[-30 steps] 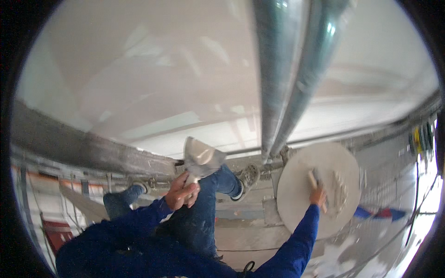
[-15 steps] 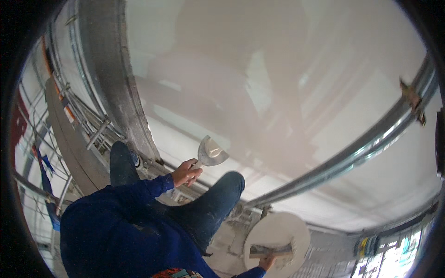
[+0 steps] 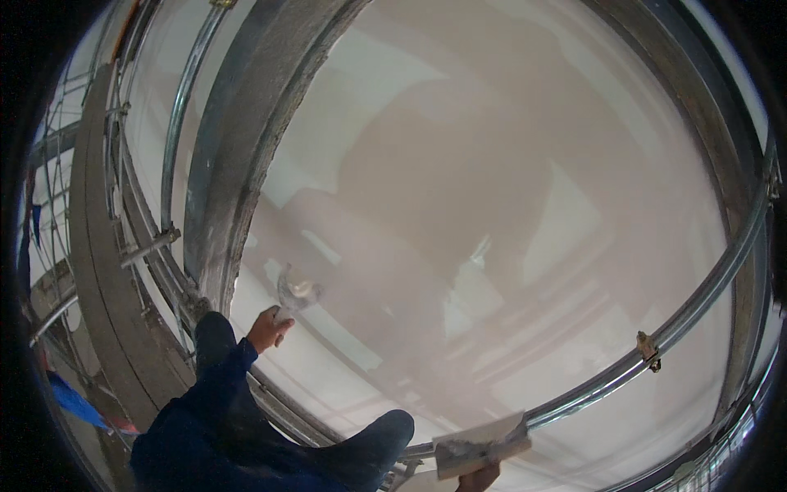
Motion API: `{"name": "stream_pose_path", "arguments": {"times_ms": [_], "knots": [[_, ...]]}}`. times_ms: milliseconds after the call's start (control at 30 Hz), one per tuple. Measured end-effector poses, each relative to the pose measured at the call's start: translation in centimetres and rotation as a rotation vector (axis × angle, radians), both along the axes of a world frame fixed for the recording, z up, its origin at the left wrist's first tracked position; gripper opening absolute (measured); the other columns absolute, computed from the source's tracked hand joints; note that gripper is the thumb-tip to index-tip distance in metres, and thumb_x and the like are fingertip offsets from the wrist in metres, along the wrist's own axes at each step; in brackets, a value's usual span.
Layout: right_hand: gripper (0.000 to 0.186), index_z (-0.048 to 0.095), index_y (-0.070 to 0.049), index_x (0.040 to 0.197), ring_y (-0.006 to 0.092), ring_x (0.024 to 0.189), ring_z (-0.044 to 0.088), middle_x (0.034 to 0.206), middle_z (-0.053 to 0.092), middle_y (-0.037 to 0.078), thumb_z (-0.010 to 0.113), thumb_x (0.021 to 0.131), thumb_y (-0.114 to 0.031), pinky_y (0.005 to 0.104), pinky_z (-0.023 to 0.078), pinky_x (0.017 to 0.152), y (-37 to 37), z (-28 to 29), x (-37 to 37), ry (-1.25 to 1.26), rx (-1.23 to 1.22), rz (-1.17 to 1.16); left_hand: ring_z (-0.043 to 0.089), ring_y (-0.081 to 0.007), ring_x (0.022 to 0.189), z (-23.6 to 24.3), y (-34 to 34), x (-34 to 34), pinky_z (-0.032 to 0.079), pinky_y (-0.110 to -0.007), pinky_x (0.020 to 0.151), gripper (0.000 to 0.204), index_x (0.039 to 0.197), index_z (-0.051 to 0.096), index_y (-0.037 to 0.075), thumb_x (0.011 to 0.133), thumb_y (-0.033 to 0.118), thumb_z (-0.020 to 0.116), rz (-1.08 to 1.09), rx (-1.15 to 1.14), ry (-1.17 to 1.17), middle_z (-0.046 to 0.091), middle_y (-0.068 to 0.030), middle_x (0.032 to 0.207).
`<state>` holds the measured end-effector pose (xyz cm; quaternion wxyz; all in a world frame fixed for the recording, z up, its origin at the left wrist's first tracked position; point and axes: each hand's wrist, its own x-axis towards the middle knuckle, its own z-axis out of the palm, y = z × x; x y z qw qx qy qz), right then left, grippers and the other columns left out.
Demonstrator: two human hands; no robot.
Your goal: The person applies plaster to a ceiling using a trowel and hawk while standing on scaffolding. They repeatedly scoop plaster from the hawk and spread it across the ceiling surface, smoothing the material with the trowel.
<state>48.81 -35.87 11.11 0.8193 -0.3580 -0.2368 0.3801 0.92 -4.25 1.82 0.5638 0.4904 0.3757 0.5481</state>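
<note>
My left hand point(image 3: 269, 330) is closed round the handle of a putty knife point(image 3: 291, 297). A pale lump of plaster sits on its rounded blade, which is held up before the wall point(image 3: 459, 213). The wall is white with broad beige and pinkish smears of filler. At the lower edge, my right hand point(image 3: 479, 477), partly cut off by the frame, grips a wide plastering blade point(image 3: 484, 447). Grey-white plaster smears its face. It is tilted up beside the metal pipe, well apart from the putty knife. My knees in jeans show between the hands.
A shiny scaffold pipe point(image 3: 607, 379) with a rusty clamp point(image 3: 648, 351) curves across the right. Grey concrete columns point(image 3: 246, 107) border the wall. To the left are a scaffold plank point(image 3: 102, 271), thin poles and a blue cloth point(image 3: 75, 403).
My view has swung up toward the wall. The right hand has lifted the wide blade away from the round white plaster container. My left hand still holds the putty knife, now nearer the left column.
</note>
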Motion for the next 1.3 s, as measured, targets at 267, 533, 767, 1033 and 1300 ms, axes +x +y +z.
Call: {"name": "stream_pose_path", "arguments": {"times_ms": [267,533,767,1033,1300], "knots": [[0.059,0.044,-0.003,0.131,0.0363,0.115,0.052,0.122,0.053,0.018,0.058,0.077,-0.02,0.054,0.045,0.099,12.9,11.6,-9.3,-0.032,0.021,0.194,0.049,-0.0122,0.048,-4.0,2.8,-9.3,0.041,-0.032,0.045,0.019,0.096,0.057,0.002,0.083,0.011,0.066,0.515,-0.101,-0.009,0.054,-0.0029,0.065],[0.05,0.046,-0.007,0.128,0.0274,0.11,0.054,0.119,0.054,0.012,0.059,0.081,-0.012,0.0468,0.044,0.1,20.2,10.7,-15.5,-0.242,-0.02,0.363,0.05,-0.0104,0.052,0.5,5.3,-20.2,0.041,-0.03,0.047,0.022,0.101,0.057,0.002,0.084,0.013,0.067,0.886,0.139,-0.235,0.056,-0.0022,0.066],[0.032,0.053,-0.004,0.126,0.0251,0.106,0.059,0.116,0.061,0.008,0.055,0.096,-0.013,0.039,0.047,0.094,36.0,28.9,-24.9,-1.279,0.446,0.247,0.049,-0.0089,0.052,0.6,13.3,-21.8,0.038,-0.026,0.048,0.023,0.102,0.056,0.004,0.085,0.011,0.07,1.043,0.128,-0.466,0.053,0.0002,0.067],[0.057,0.064,-0.021,0.121,0.0259,0.115,0.059,0.124,0.064,0.002,0.051,0.074,0.009,0.0444,0.042,0.104,57.0,42.1,-41.1,-2.823,0.789,-0.598,0.041,-0.0062,0.046,-9.8,16.7,-16.1,0.033,-0.024,0.04,0.029,0.105,0.053,0.005,0.084,0.011,0.071,0.996,-0.199,-0.728,0.051,0.0027,0.068],[0.051,0.063,-0.026,0.122,0.0197,0.12,0.055,0.124,0.064,-0.001,0.057,0.08,0.003,0.0434,0.037,0.108,69.8,45.0,-46.0,-2.882,1.132,-0.997,0.041,-0.0067,0.045,-10.8,17.9,-18.8,0.031,-0.024,0.039,0.016,0.084,0.053,0.011,0.087,0.013,0.068,1.081,-0.376,-0.78,0.047,0.0034,0.061]]}}
